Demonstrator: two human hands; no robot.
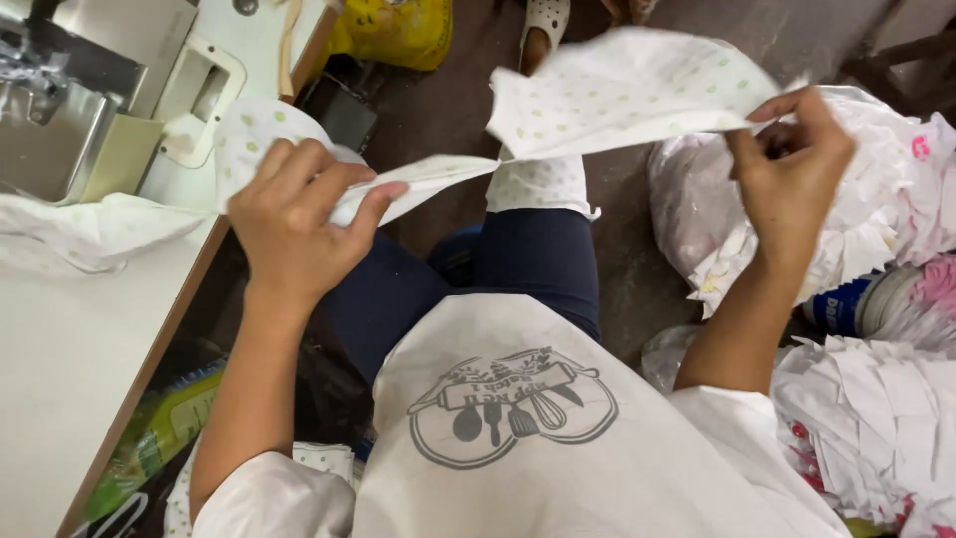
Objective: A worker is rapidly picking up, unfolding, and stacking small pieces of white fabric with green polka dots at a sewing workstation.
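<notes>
A white cloth piece with pale green dots (617,100) is stretched in the air over my lap between both hands. My left hand (299,219) pinches its left end near the table's edge, fingers closed on the folded fabric. My right hand (792,179) grips the right edge, raised above a bag of cloth. The cloth twists narrow in the middle and fans out wide towards the right hand. Below it are my dark trousers and a white apron with a grey kitchen-tool print (518,408).
A sewing machine (60,110) stands on the white table (70,349) at the left, with more dotted cloth (90,234) lying beside it. Plastic bags and piles of white cloth pieces (876,418) crowd the floor at the right. A yellow bag (398,30) lies ahead.
</notes>
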